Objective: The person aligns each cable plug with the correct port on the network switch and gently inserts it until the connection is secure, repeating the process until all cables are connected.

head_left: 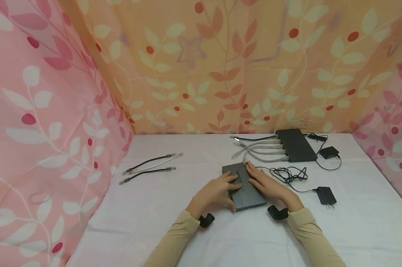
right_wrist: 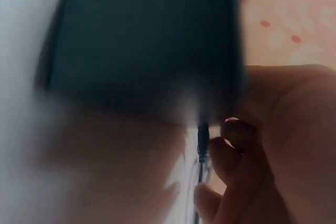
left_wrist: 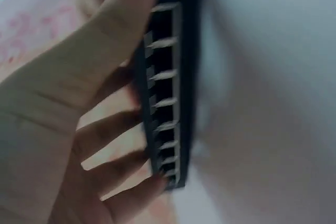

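Note:
A flat dark grey network switch (head_left: 249, 198) lies at a slant on the table in the head view. My left hand (head_left: 217, 191) grips its left side, with fingers over the top and the thumb at the edge. In the left wrist view, the row of ports (left_wrist: 167, 85) runs beside that thumb. My right hand (head_left: 271, 185) holds the right side, fingers along the edge near the far corner. The right wrist view is blurred; the switch's dark end (right_wrist: 142, 51) fills its upper part, and a thin black power cord (right_wrist: 202, 142) runs beside the curled fingertips.
A second black switch (head_left: 295, 144) with several grey cables (head_left: 264, 148) plugged in lies at the back right, its power adapter (head_left: 329, 152) beside it. A coiled cord (head_left: 289, 173) leads to another adapter (head_left: 326, 195). Short network cables (head_left: 150, 171) lie at left.

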Tool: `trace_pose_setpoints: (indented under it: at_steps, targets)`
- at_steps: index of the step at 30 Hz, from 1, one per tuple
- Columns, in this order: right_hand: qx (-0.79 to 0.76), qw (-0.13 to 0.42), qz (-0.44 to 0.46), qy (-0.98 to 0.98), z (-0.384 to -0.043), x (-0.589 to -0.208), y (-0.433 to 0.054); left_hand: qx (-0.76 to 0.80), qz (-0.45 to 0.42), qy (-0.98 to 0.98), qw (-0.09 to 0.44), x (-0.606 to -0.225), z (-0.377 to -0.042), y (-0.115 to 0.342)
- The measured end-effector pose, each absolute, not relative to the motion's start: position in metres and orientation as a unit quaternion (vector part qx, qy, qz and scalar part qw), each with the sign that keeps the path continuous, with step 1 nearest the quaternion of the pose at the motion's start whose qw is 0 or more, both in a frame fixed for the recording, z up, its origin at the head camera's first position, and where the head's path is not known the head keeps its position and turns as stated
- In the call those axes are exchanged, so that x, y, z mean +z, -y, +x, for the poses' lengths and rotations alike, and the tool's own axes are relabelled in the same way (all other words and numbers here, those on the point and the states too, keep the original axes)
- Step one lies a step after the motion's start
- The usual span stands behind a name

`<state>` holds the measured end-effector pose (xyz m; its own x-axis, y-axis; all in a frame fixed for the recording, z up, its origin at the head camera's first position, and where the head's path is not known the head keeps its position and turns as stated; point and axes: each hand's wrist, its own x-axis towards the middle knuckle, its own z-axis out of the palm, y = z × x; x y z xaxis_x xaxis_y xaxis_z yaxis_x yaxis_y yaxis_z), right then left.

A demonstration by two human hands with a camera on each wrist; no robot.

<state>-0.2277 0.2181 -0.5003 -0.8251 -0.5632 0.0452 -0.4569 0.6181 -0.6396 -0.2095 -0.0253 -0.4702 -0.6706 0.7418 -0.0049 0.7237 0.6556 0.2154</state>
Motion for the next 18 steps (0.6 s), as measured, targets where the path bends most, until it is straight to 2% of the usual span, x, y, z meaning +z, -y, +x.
trace_pose_setpoints:
  at_steps: [3,12,15,18]
  targets:
    - [-0.334,0.088,-0.278,-0.896,-0.227,-0.495,-0.222,0.102,0.404,-0.908,0.041,-0.476,-0.204,0.013]
    - [-0.305,0.099,-0.278,-0.905,-0.222,-0.485,-0.23,0.062,0.38,-0.922,-0.034,-0.489,-0.191,-0.011]
    - [-0.293,0.115,-0.276,-0.908,-0.219,-0.478,-0.229,0.076,0.375,-0.923,-0.03,-0.49,-0.19,-0.012]
    - [-0.282,0.144,-0.267,-0.91,-0.213,-0.468,-0.226,0.117,0.369,-0.922,-0.005,-0.489,-0.193,-0.009]
